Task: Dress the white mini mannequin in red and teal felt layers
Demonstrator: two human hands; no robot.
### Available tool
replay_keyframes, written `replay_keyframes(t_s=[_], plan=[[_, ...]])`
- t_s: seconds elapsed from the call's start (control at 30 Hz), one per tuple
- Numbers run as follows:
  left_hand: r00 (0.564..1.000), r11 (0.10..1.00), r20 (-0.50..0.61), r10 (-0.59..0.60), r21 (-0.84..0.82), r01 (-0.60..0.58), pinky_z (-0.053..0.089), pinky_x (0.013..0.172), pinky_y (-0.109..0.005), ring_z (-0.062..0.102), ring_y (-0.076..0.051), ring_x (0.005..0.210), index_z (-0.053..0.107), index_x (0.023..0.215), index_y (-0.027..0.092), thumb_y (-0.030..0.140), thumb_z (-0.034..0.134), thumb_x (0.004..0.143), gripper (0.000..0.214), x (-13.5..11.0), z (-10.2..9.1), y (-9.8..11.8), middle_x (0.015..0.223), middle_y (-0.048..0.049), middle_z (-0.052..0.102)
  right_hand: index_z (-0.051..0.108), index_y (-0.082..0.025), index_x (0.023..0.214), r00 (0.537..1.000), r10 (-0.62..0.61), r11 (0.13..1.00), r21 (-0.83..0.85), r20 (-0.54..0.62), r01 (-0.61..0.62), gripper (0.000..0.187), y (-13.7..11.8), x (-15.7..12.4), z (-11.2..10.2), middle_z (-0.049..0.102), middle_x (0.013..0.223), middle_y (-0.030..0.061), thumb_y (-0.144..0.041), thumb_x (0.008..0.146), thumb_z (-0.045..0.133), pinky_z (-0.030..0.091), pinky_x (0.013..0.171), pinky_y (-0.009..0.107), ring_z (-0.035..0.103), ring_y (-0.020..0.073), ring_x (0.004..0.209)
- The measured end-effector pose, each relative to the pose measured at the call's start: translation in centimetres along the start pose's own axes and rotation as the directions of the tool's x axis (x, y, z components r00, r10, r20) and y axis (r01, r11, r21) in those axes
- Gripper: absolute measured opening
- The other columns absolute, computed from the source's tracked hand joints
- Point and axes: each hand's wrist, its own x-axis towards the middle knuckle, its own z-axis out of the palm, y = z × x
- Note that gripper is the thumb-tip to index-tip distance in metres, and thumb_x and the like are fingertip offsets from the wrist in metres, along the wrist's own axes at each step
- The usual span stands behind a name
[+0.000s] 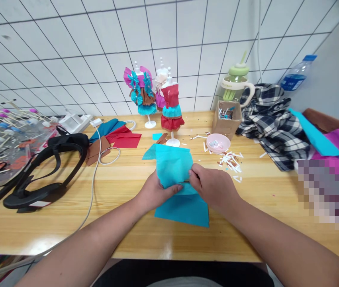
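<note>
Just above the table, a turquoise sheet of crepe paper (173,161) is held up and bent over. My left hand (157,190) grips it from the left, with the thumb across its lower front and the other fingers hidden behind. My right hand (214,185) is closed at the sheet's right edge, fingertips pinching there. A thin dark line shows between the two hands; what it is I cannot make out. Beneath them lies a darker blue paper piece (184,211) on the table. Behind the held sheet stands a small dress form (172,105) in red and turquoise paper.
Another dressed form (145,91) stands left of it. On the left lie a black headset (58,159), a white cable (93,183) and red paper (124,138). To the right are a pink dish (218,142), a cardboard box (226,123), white scraps (232,161) and a plaid cloth (273,123).
</note>
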Motion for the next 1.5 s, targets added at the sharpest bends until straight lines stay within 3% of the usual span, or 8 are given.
replay_keyframes(t_s=[0.37,0.9,1.07,1.5], plan=[[1.000,0.999,-0.002,-0.019,-0.040,0.019,0.052,0.091,-0.044,0.065,-0.030,0.106,0.061,0.113,0.018,0.038,0.075,0.070,0.049,-0.21,0.20,0.02,0.111,-0.0088,0.071,0.058,-0.022,0.083,1.000,0.006,1.000,-0.021,0.012,-0.005,0.032,-0.16,0.01,-0.16,0.069,0.065,0.0018,-0.038,0.097,0.034,0.011,0.051,0.029,0.064,0.0183,0.058],[0.999,0.998,-0.041,0.027,0.066,-0.024,0.053,0.086,-0.041,0.066,-0.028,0.099,0.060,0.112,0.021,0.031,0.073,0.071,0.045,-0.01,0.53,-0.11,0.113,-0.0059,0.070,0.056,-0.023,0.084,0.999,-0.020,1.000,-0.023,0.029,0.021,0.030,-0.28,-0.06,-0.11,0.066,0.068,0.0023,-0.039,0.098,0.034,0.012,0.052,0.029,0.062,0.0183,0.064],[0.998,0.999,-0.066,-0.013,0.040,0.015,0.054,0.083,-0.039,0.067,-0.028,0.097,0.060,0.110,0.020,0.034,0.076,0.069,0.047,0.12,0.80,-0.09,0.109,-0.0062,0.071,0.055,-0.022,0.085,0.997,-0.047,0.999,-0.005,0.054,0.047,0.031,-0.47,-0.08,-0.08,0.068,0.069,0.0020,-0.038,0.099,0.033,0.013,0.051,0.029,0.063,0.0175,0.063],[0.999,0.999,-0.036,0.022,-0.038,-0.023,0.052,0.087,-0.040,0.066,-0.027,0.102,0.056,0.118,0.019,0.034,0.076,0.069,0.055,-0.01,0.49,-0.01,0.116,-0.0075,0.068,0.054,-0.023,0.084,0.998,-0.004,0.998,0.058,0.066,0.000,0.031,-0.13,0.16,0.40,0.069,0.070,0.0010,-0.038,0.099,0.031,0.014,0.051,0.029,0.064,0.0176,0.064]])
